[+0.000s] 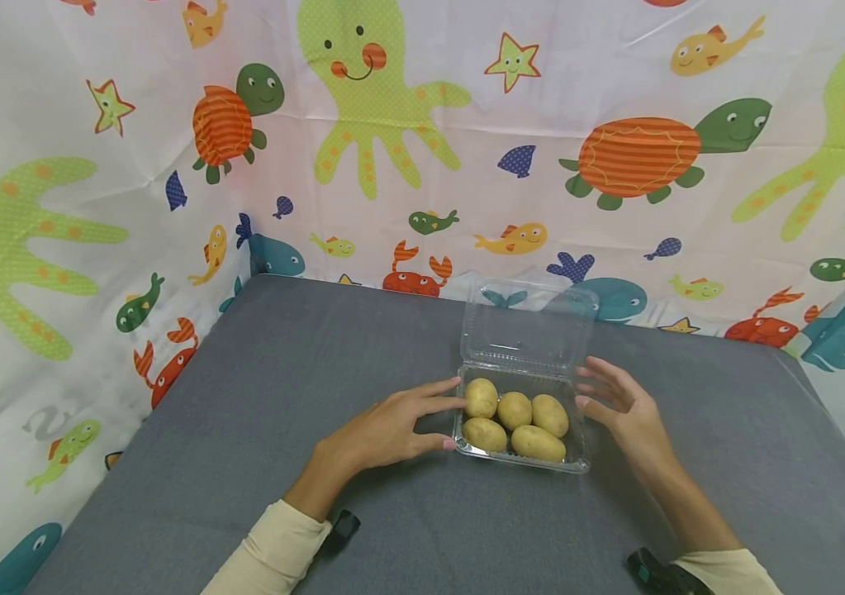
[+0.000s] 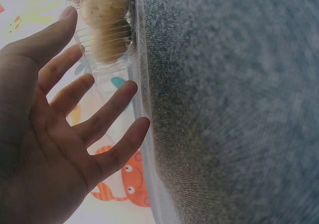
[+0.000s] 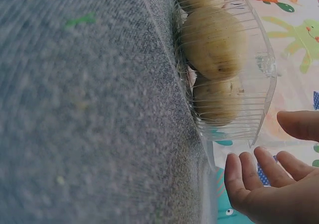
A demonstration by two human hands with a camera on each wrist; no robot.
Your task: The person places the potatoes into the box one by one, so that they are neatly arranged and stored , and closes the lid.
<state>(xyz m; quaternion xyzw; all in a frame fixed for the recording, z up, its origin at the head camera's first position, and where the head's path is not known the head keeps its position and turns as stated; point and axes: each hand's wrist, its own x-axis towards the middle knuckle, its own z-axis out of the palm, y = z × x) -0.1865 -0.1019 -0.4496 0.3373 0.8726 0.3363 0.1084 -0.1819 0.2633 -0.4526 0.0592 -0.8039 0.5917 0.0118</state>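
A clear plastic clamshell container (image 1: 576, 442) sits on the grey table with its lid (image 1: 529, 335) raised and tilted back. Inside lie several yellow potatoes (image 1: 538, 444) in two rough rows. My left hand (image 1: 401, 421) is at the container's left side, fingers spread and fingertips right at the rim. On the other side, my right hand (image 1: 633, 417) has its fingers loosely bent, close to the right wall near the hinge. In the right wrist view, potatoes (image 3: 214, 42) show through the ribbed wall, with the fingers apart from it. Neither hand grips anything.
The grey cloth-covered table (image 1: 281, 355) extends around the container. Behind it hangs a white curtain (image 1: 467, 198) printed with sea animals, which continues along both sides. A dark wrist device (image 1: 340, 531) shows at the left cuff, another (image 1: 660, 572) at the right.
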